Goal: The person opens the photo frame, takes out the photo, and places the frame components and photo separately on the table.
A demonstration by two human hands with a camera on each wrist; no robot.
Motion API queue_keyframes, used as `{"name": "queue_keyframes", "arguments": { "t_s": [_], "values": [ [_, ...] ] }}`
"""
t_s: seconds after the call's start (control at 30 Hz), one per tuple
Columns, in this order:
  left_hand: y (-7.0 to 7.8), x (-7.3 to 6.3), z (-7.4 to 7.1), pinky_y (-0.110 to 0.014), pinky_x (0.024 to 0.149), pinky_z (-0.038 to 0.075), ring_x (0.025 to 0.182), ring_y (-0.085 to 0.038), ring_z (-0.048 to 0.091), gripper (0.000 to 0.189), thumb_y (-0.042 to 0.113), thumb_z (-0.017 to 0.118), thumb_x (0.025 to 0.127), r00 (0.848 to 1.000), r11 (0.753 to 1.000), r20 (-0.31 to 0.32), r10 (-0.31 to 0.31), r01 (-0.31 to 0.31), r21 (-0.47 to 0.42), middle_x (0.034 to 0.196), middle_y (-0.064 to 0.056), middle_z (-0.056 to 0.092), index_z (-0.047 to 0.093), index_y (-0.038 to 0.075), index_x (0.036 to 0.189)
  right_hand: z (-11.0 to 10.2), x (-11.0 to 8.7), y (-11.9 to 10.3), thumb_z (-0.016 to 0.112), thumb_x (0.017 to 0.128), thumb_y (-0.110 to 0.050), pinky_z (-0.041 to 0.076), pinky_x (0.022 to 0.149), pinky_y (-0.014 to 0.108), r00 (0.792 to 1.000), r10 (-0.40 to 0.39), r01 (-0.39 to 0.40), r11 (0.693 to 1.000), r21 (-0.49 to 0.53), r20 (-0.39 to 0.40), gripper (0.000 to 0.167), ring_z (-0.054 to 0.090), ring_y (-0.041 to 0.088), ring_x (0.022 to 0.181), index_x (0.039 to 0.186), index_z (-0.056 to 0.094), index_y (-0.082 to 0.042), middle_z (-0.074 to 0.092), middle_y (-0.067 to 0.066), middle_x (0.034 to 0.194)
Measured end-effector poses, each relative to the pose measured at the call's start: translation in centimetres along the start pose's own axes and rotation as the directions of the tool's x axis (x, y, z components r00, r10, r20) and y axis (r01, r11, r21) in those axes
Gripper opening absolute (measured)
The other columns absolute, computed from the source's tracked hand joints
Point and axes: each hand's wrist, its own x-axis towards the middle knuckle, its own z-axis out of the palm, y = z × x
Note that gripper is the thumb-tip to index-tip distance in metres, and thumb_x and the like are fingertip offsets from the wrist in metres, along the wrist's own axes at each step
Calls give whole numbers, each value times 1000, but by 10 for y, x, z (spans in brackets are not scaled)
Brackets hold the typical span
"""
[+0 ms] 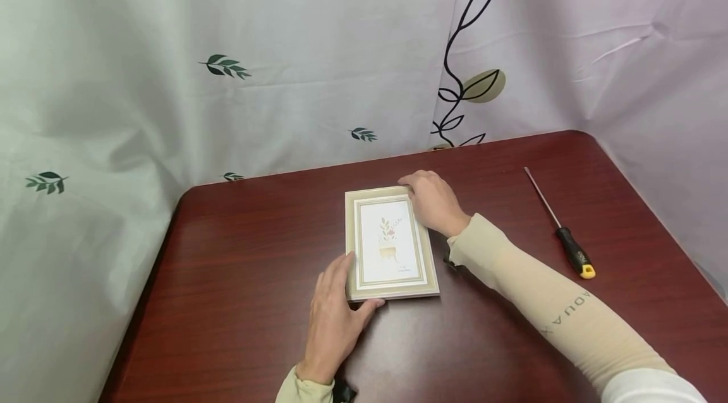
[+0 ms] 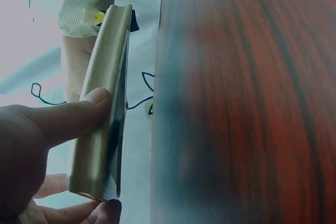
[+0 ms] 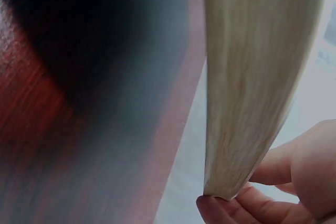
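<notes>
A picture frame (image 1: 389, 245) with a pale wood-tone border lies face up between my hands, showing a print of a potted flower. My left hand (image 1: 332, 322) grips its near left corner, thumb along the near edge and fingers by the left side. At the far right corner my right hand (image 1: 435, 204) holds the frame, fingertips over the far edge. In the left wrist view a gap separates the frame's edge (image 2: 100, 98) from the tabletop, so it is held above the table. The right wrist view shows fingers at the end of the frame's side (image 3: 257, 77).
A flat-tipped screwdriver (image 1: 576, 251) with a black and yellow handle lies on the right of the dark red wooden table (image 1: 256, 239). A white curtain (image 1: 318, 43) with leaf prints hangs behind the table and along its sides.
</notes>
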Motion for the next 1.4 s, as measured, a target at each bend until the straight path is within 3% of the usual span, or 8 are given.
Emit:
{"name": "queue_keyframes", "arguments": {
  "t_s": [0.27,0.67,0.77,0.87,1.0,1.1,1.23,1.4],
  "values": [
    [0,-2,-3,-47,98,50,126,-29,56,97,24,97,64,1000,997,-14,-23,22,-70,142,-12,52,49,6,146,-1,-1,-1,58,97,2,51,97,47,1000,-2,2,999,33,-13,27,59,36,118,121,70,3,67,21,122],
    [1,1,-7,-38,105,41,132,-22,50,98,22,97,62,997,976,-50,-58,46,-214,147,-9,49,49,7,146,1,-2,0,55,99,0,52,91,45,998,62,-62,992,106,4,28,62,33,107,124,68,2,64,21,123],
    [2,2,-8,-39,102,45,130,-22,52,96,19,97,61,995,963,-69,-69,48,-264,146,-9,50,50,7,145,2,-2,0,54,100,0,53,89,44,997,78,-78,990,117,12,28,62,32,105,125,67,2,64,21,123],
    [1,2,-8,-31,99,49,127,-22,54,96,15,97,60,992,937,-96,-86,47,-345,145,-10,50,51,6,144,2,-3,-1,54,100,-1,53,88,44,994,102,-105,987,122,28,30,62,31,104,127,66,1,63,21,124],
    [0,2,-7,-19,99,48,127,-25,53,99,7,96,60,984,867,-112,-139,66,-493,147,-12,45,48,3,146,1,-3,-1,52,101,-2,52,89,45,991,126,-132,982,132,50,31,61,31,106,129,65,-1,62,21,126],
    [2,3,-7,-20,96,50,128,-26,52,103,1,95,59,976,805,-95,-198,107,-584,150,-11,41,44,4,149,1,-3,0,52,100,-2,50,91,45,989,134,-141,980,141,61,32,59,32,108,130,65,-1,62,22,127],
    [4,3,-8,-23,97,50,130,-21,54,109,-12,90,61,966,682,-49,-253,143,-717,155,-13,37,33,-1,153,1,-2,1,52,99,-1,49,92,46,989,129,-139,980,145,71,33,58,32,110,130,65,-1,62,22,127],
    [7,5,-8,-28,97,51,126,-16,59,108,-22,83,63,956,509,19,-292,172,-843,156,-20,37,25,-8,154,3,0,2,51,99,-1,49,93,45,988,125,-136,980,142,85,33,59,32,110,129,64,0,64,21,125]
  ]
}}
